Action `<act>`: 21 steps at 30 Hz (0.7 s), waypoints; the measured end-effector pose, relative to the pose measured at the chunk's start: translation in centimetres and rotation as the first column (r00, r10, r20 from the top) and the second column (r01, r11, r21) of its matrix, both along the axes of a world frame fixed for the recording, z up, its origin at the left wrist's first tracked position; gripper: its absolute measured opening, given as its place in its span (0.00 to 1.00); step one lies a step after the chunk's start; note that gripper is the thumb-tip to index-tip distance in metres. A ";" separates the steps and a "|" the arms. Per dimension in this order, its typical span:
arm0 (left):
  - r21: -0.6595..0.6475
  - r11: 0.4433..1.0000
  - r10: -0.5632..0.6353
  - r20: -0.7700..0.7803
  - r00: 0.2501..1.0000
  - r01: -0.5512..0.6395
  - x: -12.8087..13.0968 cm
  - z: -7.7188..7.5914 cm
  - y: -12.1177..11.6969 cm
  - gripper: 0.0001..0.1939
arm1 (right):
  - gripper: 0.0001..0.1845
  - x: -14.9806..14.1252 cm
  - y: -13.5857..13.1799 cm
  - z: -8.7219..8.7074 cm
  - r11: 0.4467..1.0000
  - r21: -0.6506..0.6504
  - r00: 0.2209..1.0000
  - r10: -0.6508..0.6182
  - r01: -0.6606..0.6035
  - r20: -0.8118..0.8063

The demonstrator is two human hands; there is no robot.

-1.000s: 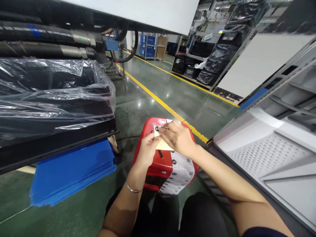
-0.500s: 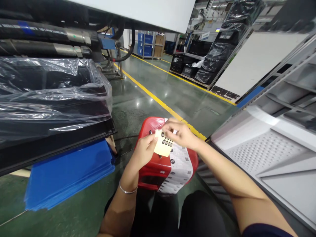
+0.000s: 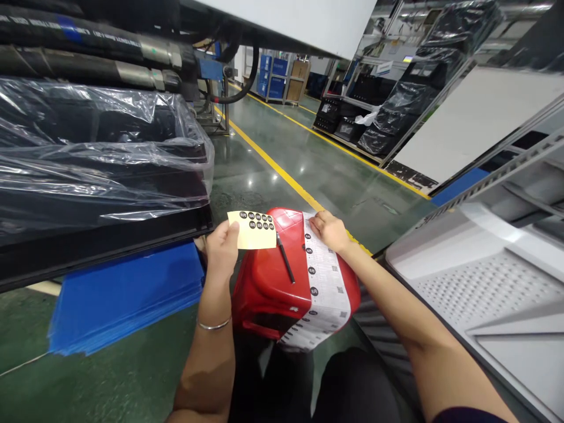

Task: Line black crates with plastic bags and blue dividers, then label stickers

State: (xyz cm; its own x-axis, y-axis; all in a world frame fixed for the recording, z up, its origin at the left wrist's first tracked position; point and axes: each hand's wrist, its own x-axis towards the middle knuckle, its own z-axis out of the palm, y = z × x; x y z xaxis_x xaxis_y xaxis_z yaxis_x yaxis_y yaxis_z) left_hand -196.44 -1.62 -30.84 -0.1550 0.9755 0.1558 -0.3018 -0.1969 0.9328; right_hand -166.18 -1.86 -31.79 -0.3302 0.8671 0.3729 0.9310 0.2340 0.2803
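My left hand [image 3: 222, 249] grips a small yellow sheet of round black stickers [image 3: 252, 229], holding it up over the left side of a red plastic stool [image 3: 275, 282]. My right hand [image 3: 329, 230] rests at the far end of a long white strip of printed labels [image 3: 324, 288] draped over the stool's right side, fingers pinched against its top edge. Several labels on the strip carry a round black sticker. A black pen [image 3: 285, 264] lies on the stool seat between my hands.
Black trays wrapped in clear plastic [image 3: 97, 158] sit on the left above a stack of blue sheets [image 3: 123, 294]. A white perforated panel [image 3: 476, 282] lies at the right. A yellow floor line [image 3: 273, 164] runs ahead toward racks of wrapped goods [image 3: 379, 117].
My hands have parted: the left carried the sticker sheet up and to the left, the right moved down to the top of the label strip. The pen has come into view.
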 end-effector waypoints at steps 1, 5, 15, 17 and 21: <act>-0.002 1.000 -0.008 0.002 1.000 0.008 0.1 0.0 0.0 0.18 | 0.21 0.0 0.2 0.0 1.000 -0.008 1.000 0.001 -0.001 0.008; -0.004 1.000 -0.009 -0.007 1.000 0.009 0.0 -0.1 0.0 0.17 | 0.22 0.1 0.8 -0.1 0.999 -0.032 1.000 0.009 -0.009 0.020; -0.029 0.999 -0.022 -0.024 0.999 0.021 -0.1 -0.5 0.3 0.19 | 0.21 0.5 1.0 -1.0 0.995 -0.096 0.999 0.016 -0.019 -0.037; -0.020 1.000 -0.019 -0.025 1.000 0.018 0.0 -0.5 0.2 0.19 | 0.20 0.6 1.2 -0.7 0.991 -0.129 0.998 0.022 -0.029 -0.057; -0.024 0.999 -0.029 -0.006 1.000 0.029 0.2 -0.2 0.0 0.18 | 0.19 0.6 0.8 0.4 0.966 -0.254 0.990 0.008 -0.043 -0.139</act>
